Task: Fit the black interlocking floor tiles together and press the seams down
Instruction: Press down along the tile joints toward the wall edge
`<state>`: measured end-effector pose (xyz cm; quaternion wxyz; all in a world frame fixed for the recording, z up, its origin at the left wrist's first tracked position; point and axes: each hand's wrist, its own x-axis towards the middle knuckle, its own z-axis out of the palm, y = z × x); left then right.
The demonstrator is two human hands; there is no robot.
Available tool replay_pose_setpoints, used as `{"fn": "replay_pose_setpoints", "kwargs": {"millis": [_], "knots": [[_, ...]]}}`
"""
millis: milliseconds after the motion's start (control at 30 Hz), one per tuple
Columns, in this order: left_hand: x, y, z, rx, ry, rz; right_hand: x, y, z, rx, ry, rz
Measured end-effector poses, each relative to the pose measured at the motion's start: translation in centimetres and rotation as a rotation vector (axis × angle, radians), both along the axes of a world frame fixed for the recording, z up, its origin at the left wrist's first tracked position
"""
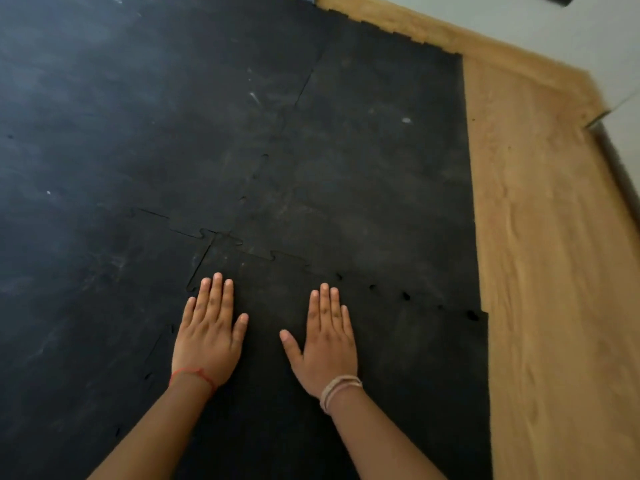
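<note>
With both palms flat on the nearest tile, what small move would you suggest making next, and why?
Probably slide the right hand forward and to the right onto the seam ahead of it and press down. Dark gaps show along that joint toward the wooden floor, so the tabs there look not fully seated. The left hand can stay flat to steady the nearest tile.

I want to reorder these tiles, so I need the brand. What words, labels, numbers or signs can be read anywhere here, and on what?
None. The black tiles show only scuffs and pale specks, no print or moulded lettering.
The wood floor, wall and both wristbands carry no text either.
</note>
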<state>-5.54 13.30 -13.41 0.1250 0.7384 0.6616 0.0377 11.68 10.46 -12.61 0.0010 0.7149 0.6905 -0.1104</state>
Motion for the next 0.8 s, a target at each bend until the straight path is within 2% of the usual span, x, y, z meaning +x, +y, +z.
{"fn": "replay_pose_setpoints", "kwargs": {"millis": [67, 133, 200, 267, 367, 500, 633, 733, 800], "knots": [[0.7, -0.1, 0.1, -0.013, -0.015, 0.038, 0.9, -0.1, 0.3, -0.040, 0.076, 0.061], [3.0, -1.0, 0.2, 0.019, -0.048, 0.029, 2.7, -1.9, 0.0, 0.033, 0.121, 0.012], [7.0, -2.4, 0.1, 0.070, -0.091, -0.152, 4.9, -5.3, -0.6, 0.182, 0.064, -0.226], [11.4, -2.6, 0.1, 0.095, -0.088, -0.339, 6.0, -7.7, -1.0, 0.226, 0.039, -0.427], [15.9, 0.2, 1.5, 0.091, -0.130, -0.335, 6.0, -7.4, -1.1, 0.112, 0.021, -0.412], [17.5, 2.8, 0.5, 0.023, -0.016, -0.533, 6.0, -6.9, -1.2, 0.079, 0.009, -0.415], [17.5, 3.2, -0.1, -0.017, 0.016, -0.579, 5.9, -6.7, -1.2, 0.061, 0.031, -0.416], [17.3, 3.2, 0.3, -0.016, -0.031, -0.555, 6.7, -6.4, -0.7, 0.168, 0.050, -0.408], [17.0, 2.8, -0.4, 0.062, -0.054, -0.550, 8.8, -5.8, -0.2, 0.273, 0.022, -0.370]]}}
